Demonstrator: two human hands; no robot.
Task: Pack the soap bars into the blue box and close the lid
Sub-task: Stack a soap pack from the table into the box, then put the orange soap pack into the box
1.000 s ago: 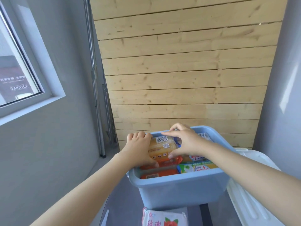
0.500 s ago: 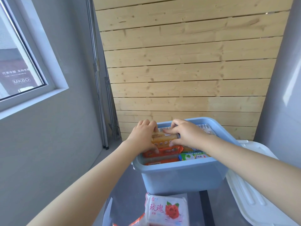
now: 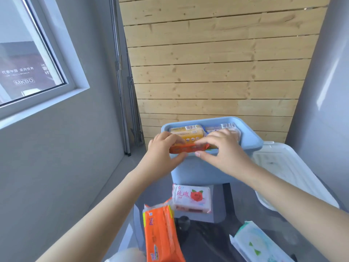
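Observation:
The blue box (image 3: 200, 171) stands open on a dark glass table, with wrapped soap bars inside, among them a yellow bar (image 3: 187, 132) at the back left. My left hand (image 3: 163, 148) and my right hand (image 3: 222, 148) both grip an orange-wrapped soap bar (image 3: 188, 148) at the box's near rim. The white lid (image 3: 283, 169) lies to the right of the box. On the table in front lie a white rose-print soap bar (image 3: 191, 198), a long orange soap pack (image 3: 162, 233) and a white-green soap pack (image 3: 258, 242).
A wooden plank wall rises right behind the box. A grey wall with a window is on the left, and another grey wall on the right. The glass table (image 3: 221, 229) has its left edge close to the orange pack.
Both hands drew back from the yellow bar at the box's rear to the near rim and now hold an orange bar. The camera tilted down, showing more packs on the table.

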